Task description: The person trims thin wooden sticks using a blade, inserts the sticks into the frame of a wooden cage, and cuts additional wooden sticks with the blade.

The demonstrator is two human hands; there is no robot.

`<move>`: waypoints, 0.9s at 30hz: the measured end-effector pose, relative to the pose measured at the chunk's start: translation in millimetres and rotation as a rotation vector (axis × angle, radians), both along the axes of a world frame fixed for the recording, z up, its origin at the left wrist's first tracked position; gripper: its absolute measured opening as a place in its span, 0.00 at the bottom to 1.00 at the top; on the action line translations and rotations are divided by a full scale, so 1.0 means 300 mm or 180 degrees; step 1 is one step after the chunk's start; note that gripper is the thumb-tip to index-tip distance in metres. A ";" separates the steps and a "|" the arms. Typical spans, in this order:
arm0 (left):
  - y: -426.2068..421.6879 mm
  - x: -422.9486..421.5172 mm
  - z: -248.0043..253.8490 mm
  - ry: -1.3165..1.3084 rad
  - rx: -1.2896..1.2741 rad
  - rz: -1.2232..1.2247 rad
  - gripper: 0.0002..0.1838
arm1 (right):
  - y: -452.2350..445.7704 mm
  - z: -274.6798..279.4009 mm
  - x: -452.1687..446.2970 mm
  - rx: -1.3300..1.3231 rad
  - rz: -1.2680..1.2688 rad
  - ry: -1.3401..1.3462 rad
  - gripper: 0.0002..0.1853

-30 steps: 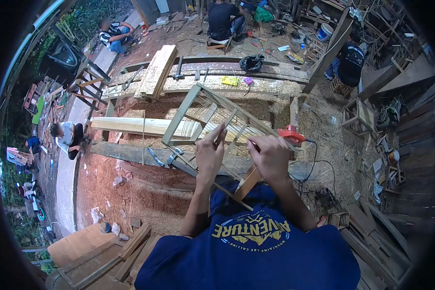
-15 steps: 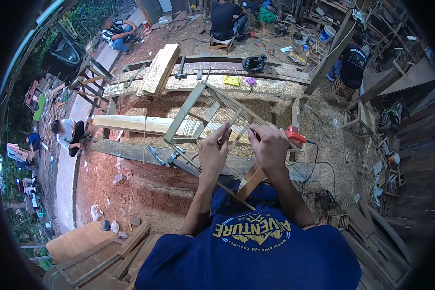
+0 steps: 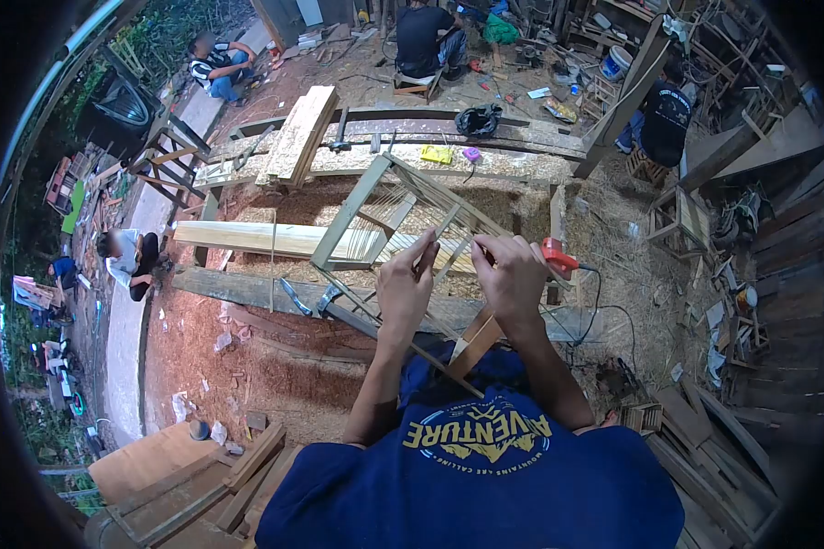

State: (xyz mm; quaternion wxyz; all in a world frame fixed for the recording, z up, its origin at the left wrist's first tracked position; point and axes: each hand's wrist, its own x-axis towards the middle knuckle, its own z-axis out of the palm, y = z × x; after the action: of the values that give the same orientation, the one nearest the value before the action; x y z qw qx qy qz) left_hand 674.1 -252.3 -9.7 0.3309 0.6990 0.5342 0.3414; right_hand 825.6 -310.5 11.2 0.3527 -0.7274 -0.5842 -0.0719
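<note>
Both forearms reach forward, the left hand (image 3: 406, 279) with fingers extended, the right hand (image 3: 511, 274) curled inward just beside it. Each grip's fingertips sit close together; whether they pinch anything, I cannot tell. The strung wooden frame (image 3: 349, 212) slants beneath.

Can't make out what, if anything, sits at the fingertips of my left hand (image 3: 405, 285) and right hand (image 3: 513, 279); too fine. Both hands cover parts of the wooden frame (image 3: 350, 210). My right masks the left end of the red tool (image 3: 559, 257). Far side: black-shirted person (image 3: 420, 46), head cut by the view's edge. Left: white-shirted person (image 3: 128, 260), head blurred. Near: my blue shirt (image 3: 485, 499) runs out of view.
</note>
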 end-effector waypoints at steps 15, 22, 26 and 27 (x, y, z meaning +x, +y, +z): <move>-0.002 0.004 0.003 0.0022 0.0119 0.0033 0.15 | -0.018 0.014 -0.024 0.0233 0.0332 0.0310 0.06; 0.000 0.008 -0.007 0.0066 0.0250 0.0012 0.15 | -0.021 0.007 -0.019 0.0254 0.0365 0.0272 0.07; -0.001 0.006 -0.005 0.0133 0.0173 0.0017 0.15 | -0.024 0.005 -0.015 0.0270 0.0364 0.0319 0.07; 0.001 0.006 -0.018 0.0091 0.0222 0.0021 0.15 | -0.025 0.002 -0.013 0.0249 0.0353 0.0316 0.07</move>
State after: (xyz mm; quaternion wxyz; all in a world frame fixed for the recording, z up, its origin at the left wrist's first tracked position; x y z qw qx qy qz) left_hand 675.9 -252.0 -15.0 0.2975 0.7132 0.5289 0.3508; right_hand 821.6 -318.1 11.7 0.4128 -0.6823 -0.6021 -0.0388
